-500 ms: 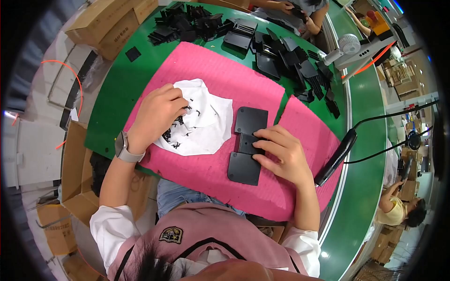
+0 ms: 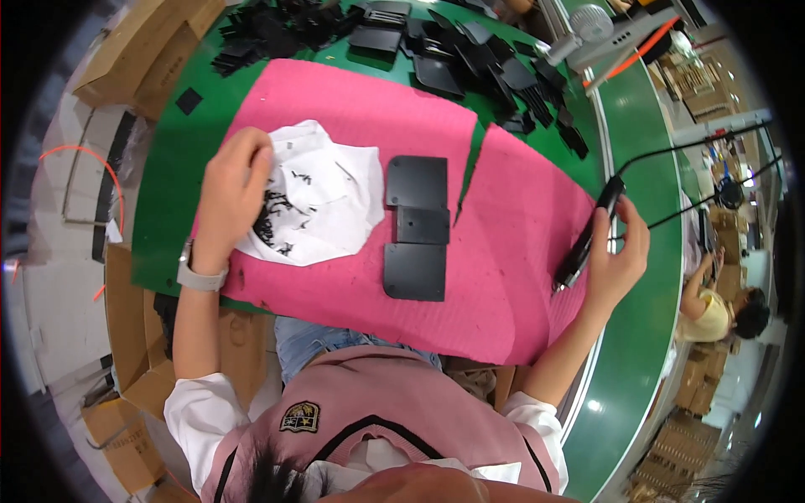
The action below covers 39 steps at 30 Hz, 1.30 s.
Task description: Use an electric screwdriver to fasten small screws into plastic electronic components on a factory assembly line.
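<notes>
My left hand [image 2: 234, 186] hangs over the left edge of a crumpled white cloth [image 2: 344, 205], its fingers curled and pressed together. Whatever they pinch, if anything, is too small to make out. Small black screw-like bits [image 2: 272, 220] lie scattered on the cloth beside that hand. My right hand [image 2: 619, 256] is at a black pen-shaped electric screwdriver [image 2: 580, 251] on the mat's right edge. Its thumb lies against the tool's body, with a gap between thumb and fingers. Between my hands rests a black plastic assembly [image 2: 417, 228], two wide plates joined by a narrower middle block; neither hand touches it.
A pink foam mat [image 2: 503, 277], split on its right side, covers part of the green table [image 2: 163, 226]. Black plastic parts [image 2: 470, 63] pile up along the back. A small fan [image 2: 591, 25] stands back right. The screwdriver's cable runs right. Cardboard boxes [image 2: 138, 344] stand left.
My right hand has let go of the black assembly and moved right to the screwdriver. My left hand has drawn back leftward from the small bits, fingers closing. The view has shifted.
</notes>
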Tool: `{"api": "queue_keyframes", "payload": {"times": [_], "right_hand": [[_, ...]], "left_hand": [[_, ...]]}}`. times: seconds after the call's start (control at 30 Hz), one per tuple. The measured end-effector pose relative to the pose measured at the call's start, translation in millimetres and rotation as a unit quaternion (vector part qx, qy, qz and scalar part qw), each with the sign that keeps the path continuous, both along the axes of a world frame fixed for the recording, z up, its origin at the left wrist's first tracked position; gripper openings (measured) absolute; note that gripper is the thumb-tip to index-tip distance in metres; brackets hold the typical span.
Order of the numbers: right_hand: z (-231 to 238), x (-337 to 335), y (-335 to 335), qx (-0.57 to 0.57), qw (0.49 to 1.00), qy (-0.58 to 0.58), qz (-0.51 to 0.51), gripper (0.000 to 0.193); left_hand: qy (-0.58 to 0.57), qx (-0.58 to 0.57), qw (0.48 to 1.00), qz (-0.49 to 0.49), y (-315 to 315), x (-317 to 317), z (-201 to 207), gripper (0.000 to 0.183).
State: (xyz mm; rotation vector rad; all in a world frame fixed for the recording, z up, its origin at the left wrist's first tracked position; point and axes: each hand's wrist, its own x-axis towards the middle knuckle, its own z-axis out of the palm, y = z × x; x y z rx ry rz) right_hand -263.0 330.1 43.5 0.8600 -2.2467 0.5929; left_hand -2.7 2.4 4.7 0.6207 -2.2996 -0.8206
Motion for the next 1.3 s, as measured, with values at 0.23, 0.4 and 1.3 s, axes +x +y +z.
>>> {"api": "queue_keyframes", "payload": {"times": [0.23, 0.4, 1.3], "right_hand": [[-35.3, -49.7, 27.9, 0.137, 0.939, -0.261, -0.180, 0.060], [-31.8, -62.7, 0.9, -0.047, 0.896, -0.437, 0.057, 0.044], [28.2, 39.2, -107.8, -0.316, 0.421, -0.465, 0.712, 0.048]], "left_hand": [[0.051, 0.212, 0.972, -0.083, -0.8, -15.3, -15.6, 0.007], [0.051, 0.400, 0.889, -0.217, 32.9, -34.1, -2.6, 0.010], [0.087, 0.540, 0.795, -0.260, 92.5, -59.9, -7.8, 0.007]]}}
